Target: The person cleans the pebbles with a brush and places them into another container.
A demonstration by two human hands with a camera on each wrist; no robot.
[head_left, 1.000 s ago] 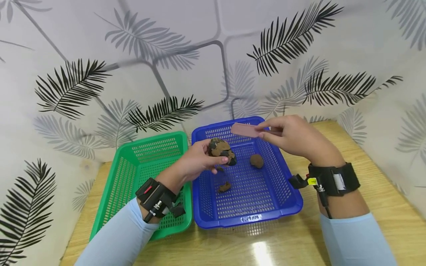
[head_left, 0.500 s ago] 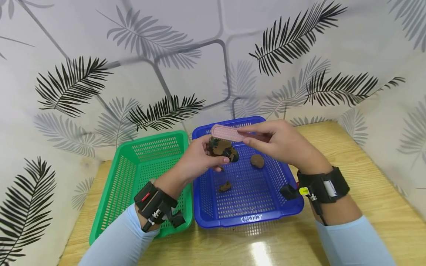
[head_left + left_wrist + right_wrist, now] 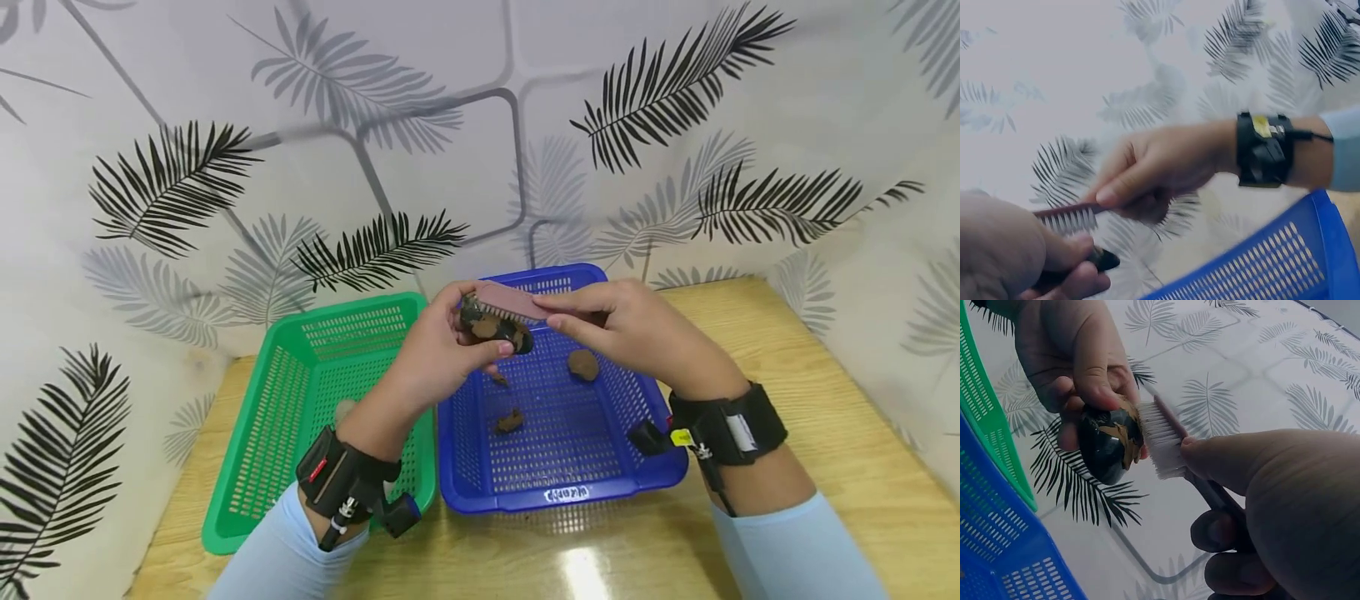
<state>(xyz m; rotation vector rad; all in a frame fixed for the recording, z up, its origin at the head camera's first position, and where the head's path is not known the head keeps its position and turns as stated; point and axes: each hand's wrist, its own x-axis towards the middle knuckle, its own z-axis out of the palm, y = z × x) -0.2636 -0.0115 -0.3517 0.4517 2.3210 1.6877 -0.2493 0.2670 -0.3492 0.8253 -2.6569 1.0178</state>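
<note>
Pink brush — pale bristles against glossy, brown-patched stone.

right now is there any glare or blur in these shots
Head view: bright glare on the table near the bottom edge; left wrist view: hazy, right hand slightly blurred; right wrist view: dimmer, with small highlights on the glossy dark object.

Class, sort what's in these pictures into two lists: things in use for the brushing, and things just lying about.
In use:
pink brush, in the right hand
dark object with brown smears, in the left hand

Lying about, it seems:
round brown lump and brown fragments, in the blue basket
green basket
</note>
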